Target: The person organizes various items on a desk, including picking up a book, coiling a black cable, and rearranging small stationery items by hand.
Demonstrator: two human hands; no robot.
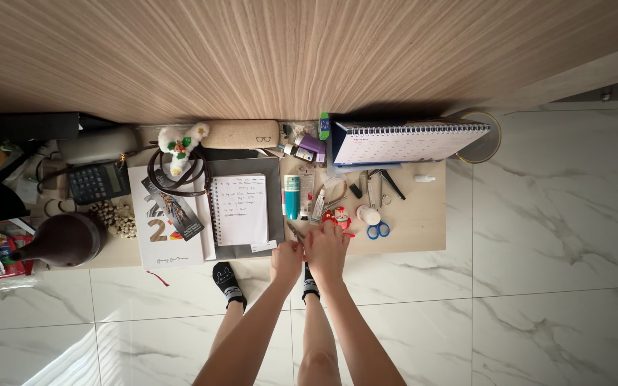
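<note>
a: ok, hands first. where are they?

b: both at the near edge of the table (416,236), at about 6 o'clock of the clutter. left hand (287,259) and right hand (327,250) are touching each other, side by side.

a: fingers?

b: left fingers (296,245) are pinched narrow on a small thin metal tool (294,231) that pokes out toward 11 o'clock. right fingers are curled in, resting against a small red and white figurine (338,216) at its 12 o'clock. too small to tell if the right hand really holds anything.

a: things around?

b: blue-handled scissors (378,230) at 3 o'clock of the right hand, near. a teal tube (292,196) at 12 o'clock of the left hand. a spiral notepad (240,209) with handwriting on a grey folder (275,200), at 10 o'clock of the left hand. a white book (157,239) beyond that at 9 o'clock.

a: farther out?

b: a desk calendar (409,141) at 1 o'clock against the wooden wall. a beige glasses case (240,134) at 11 o'clock, a plush toy (180,146) just beside it. a calculator (96,181) and a brown vase (62,239) far off at 9 o'clock.

a: below the table?

b: marble tile floor (552,286), feet in black socks (229,284) at 7 o'clock of the hands.
</note>
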